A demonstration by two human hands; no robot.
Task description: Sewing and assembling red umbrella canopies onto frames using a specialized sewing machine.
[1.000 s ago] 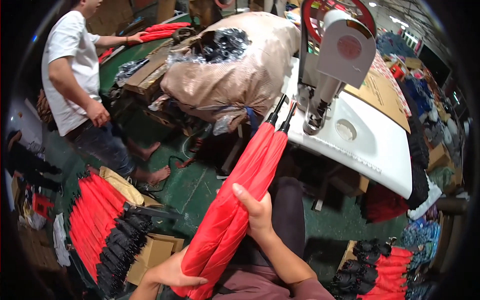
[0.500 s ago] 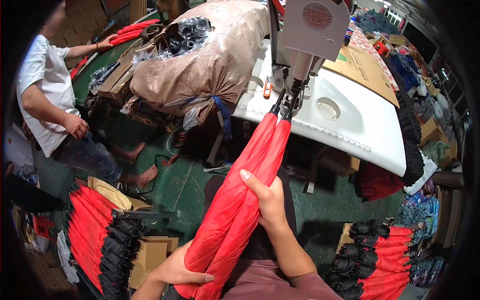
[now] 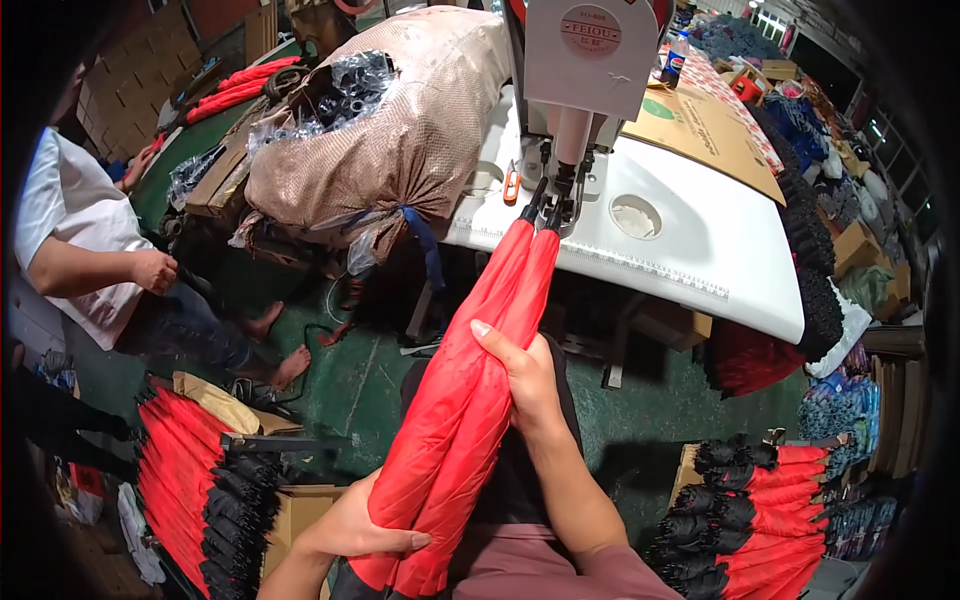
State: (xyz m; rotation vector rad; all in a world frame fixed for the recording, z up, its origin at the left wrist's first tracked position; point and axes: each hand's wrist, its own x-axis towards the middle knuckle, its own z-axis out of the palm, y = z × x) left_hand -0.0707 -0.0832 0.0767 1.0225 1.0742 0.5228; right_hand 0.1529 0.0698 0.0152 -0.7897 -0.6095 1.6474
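Two closed red umbrellas [image 3: 445, 425] with black ends lie side by side, slanting from my lap up to the sewing machine [image 3: 580, 60]. Their thin black tips rest at the machine's needle area on the white table [image 3: 690, 245]. My left hand [image 3: 365, 525] wraps round the pair near the lower end, thumb across the cloth. Farther up, my right hand [image 3: 525, 375] grips them from the right side, its thumb lying on top and its other fingers mostly hidden. Left of the needle area lies a small orange-handled thread snipper [image 3: 511, 185].
A woven sack [image 3: 400, 130] of plastic-wrapped black parts sits left of the machine. Stacks of red-and-black umbrellas stand at lower left [image 3: 180, 450] and lower right [image 3: 780, 510]. Cardboard [image 3: 710, 135] and a bottle [image 3: 675, 58] lie behind. Another person [image 3: 90, 240] stands at far left.
The whole view has shifted slightly. Both my hands keep their hold on the umbrellas, whose tips stay at the machine. The other person's far hand has drawn back from the red umbrellas on the left.
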